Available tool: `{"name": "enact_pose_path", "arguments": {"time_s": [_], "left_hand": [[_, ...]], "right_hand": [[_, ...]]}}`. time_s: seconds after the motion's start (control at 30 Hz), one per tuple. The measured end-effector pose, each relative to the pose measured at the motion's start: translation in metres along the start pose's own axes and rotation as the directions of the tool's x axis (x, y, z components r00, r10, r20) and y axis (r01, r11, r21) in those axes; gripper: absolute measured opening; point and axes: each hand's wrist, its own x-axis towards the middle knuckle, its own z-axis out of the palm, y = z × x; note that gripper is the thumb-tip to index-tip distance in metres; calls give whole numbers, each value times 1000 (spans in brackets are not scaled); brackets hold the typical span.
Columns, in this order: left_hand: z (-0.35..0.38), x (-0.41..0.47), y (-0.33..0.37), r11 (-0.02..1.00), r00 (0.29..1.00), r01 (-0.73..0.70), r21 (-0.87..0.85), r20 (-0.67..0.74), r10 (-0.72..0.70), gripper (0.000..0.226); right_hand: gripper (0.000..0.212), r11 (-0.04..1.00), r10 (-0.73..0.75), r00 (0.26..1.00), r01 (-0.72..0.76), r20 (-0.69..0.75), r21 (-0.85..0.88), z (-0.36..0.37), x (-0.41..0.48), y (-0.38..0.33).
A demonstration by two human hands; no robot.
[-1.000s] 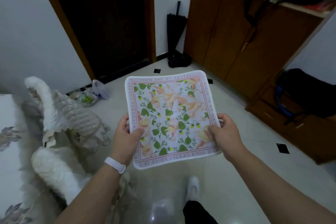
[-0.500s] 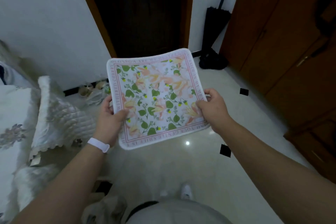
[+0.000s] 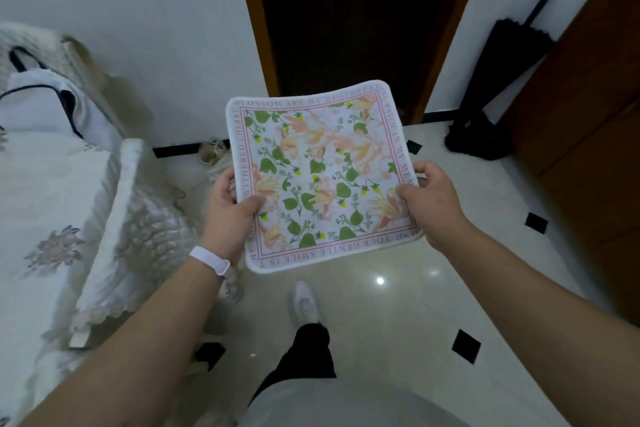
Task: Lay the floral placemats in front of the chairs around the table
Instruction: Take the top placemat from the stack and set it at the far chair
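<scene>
Placemat (image 3: 322, 180) sits in mid-air over the floor (image 3: 398, 308), its left edge pinched by the left hand (image 3: 228, 208), its right edge by the right hand (image 3: 433, 204), thumbs on top. Soft cloth could sag or fold when lowered onto the tabletop (image 3: 45, 184) at left, landing creased or crooked before the chair (image 3: 145, 229).

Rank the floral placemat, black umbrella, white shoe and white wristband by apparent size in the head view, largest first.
1. floral placemat, held near the camera, which enlarges it.
2. black umbrella, farther off by the wall.
3. white shoe and white wristband: about alike, not ranked.
</scene>
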Motion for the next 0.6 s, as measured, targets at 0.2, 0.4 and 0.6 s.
{"name": "enact_pose_path", "arguments": {"time_s": [0.2, 0.4, 0.6], "left_hand": [[-10, 122, 7, 999, 1000, 22, -43, -21, -23, 49], [-33, 227, 44, 998, 999, -9, -58, -41, 6, 46], [-71, 283, 72, 996, 985, -63, -67, -166, 51, 43]], "right_hand": [[28, 999, -23, 1000, 24, 16, -26, 63, 96, -44], [27, 994, -84, 994, 88, 65, -69, 130, 181, -108], [27, 988, -134, 976, 146, 175, -59, 204, 238, -147]]}}
